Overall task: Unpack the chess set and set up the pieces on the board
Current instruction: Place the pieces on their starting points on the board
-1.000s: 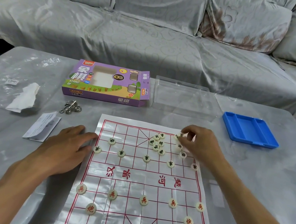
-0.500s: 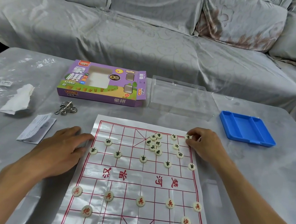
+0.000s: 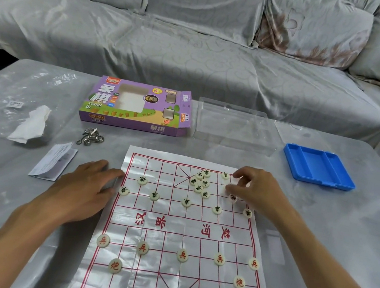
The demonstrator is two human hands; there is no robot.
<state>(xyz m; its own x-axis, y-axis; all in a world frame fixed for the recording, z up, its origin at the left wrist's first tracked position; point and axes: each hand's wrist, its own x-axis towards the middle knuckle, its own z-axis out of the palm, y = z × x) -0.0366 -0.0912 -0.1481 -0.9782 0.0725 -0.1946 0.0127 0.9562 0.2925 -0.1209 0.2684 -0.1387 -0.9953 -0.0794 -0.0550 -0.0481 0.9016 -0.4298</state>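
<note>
A paper chess board (image 3: 171, 225) with red lines lies on the table. Red-lettered pieces (image 3: 182, 254) stand in a row near me, with two more below them. Black-lettered pieces (image 3: 186, 202) form a row on the far half, and several lie in a loose cluster (image 3: 201, 183) near the far edge. My left hand (image 3: 82, 189) rests flat at the board's left edge, fingertips touching it. My right hand (image 3: 255, 191) hovers over the far right corner with curled fingers, its fingertips beside a black piece (image 3: 225, 175). Any piece under its fingers is hidden.
The purple chess box (image 3: 135, 106) lies behind the board, with a clear plastic case (image 3: 234, 126) to its right and a blue tray (image 3: 318, 168) further right. A metal ring puzzle (image 3: 90, 136), a leaflet (image 3: 54, 162) and a plastic bag with white paper (image 3: 30, 123) lie left. A sofa stands behind.
My right hand went from the cluster to the board's far right corner, then drew back slightly left. My left hand has stayed at the board's edge.
</note>
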